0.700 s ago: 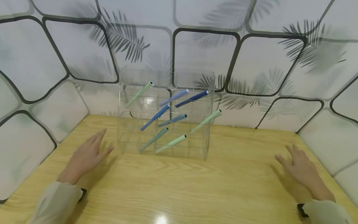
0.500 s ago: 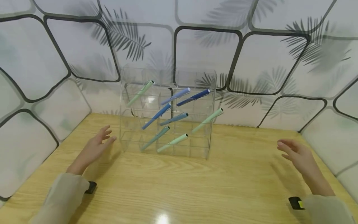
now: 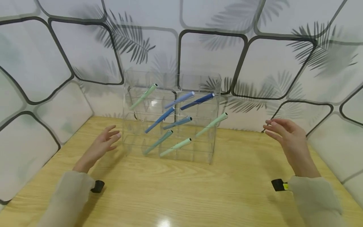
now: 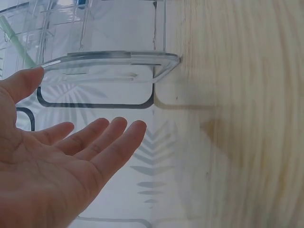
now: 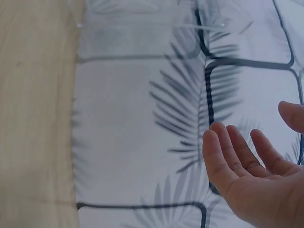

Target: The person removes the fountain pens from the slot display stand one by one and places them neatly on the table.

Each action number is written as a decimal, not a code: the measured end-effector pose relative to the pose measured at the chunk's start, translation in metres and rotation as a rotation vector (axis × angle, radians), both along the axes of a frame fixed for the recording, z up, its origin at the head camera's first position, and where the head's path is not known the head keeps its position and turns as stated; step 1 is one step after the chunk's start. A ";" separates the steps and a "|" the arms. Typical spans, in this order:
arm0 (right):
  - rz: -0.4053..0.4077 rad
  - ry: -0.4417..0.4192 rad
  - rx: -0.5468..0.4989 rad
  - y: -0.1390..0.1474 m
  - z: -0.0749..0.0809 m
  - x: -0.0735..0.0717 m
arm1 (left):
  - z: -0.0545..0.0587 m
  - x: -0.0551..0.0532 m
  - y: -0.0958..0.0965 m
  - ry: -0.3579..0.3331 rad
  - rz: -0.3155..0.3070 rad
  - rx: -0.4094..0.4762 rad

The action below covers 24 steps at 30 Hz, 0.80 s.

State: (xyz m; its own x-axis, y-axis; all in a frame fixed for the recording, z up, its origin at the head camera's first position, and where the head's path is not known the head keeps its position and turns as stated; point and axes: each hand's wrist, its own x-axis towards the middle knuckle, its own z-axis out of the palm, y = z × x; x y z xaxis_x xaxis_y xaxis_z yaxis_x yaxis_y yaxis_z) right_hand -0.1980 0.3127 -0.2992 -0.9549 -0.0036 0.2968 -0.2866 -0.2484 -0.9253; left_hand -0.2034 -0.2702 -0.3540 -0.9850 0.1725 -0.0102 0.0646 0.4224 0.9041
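Observation:
A clear acrylic pen rack (image 3: 198, 154) with tiers of compartments stands at the back of the table. Several slanted pens rest in it: a light green pen (image 3: 143, 96) upper left, a lavender pen (image 3: 179, 100) and a dark blue pen (image 3: 197, 101) upper right, a blue pen (image 3: 160, 119) mid-rack, a light green pen (image 3: 212, 124) at the right. Just left of the rack, my left hand (image 3: 99, 148) hovers with relaxed fingers, holding nothing. My right hand (image 3: 292, 145) is raised well to the rack's right, fingers loosely bent, palm bare in the right wrist view.
The wooden table (image 3: 181, 195) spreads in front of the rack. A patterned wall covering (image 3: 210, 60) rises close behind it and wraps round both sides. Black wrist devices (image 3: 278, 185) sit at the sleeve cuffs.
My right hand has risen from low over the table and moved left, towards the rack. My left hand has shifted slightly right, its fingers bending a little. The pens stay put.

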 end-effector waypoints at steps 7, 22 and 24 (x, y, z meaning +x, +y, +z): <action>0.021 0.072 -0.060 -0.032 0.018 -0.009 | -0.002 -0.002 0.001 -0.002 -0.018 0.082; 0.018 0.087 -0.140 -0.086 0.049 -0.030 | -0.013 -0.009 0.008 -0.010 -0.035 0.146; 0.029 0.078 -0.152 -0.092 0.052 -0.032 | -0.014 -0.010 0.009 -0.010 -0.038 0.149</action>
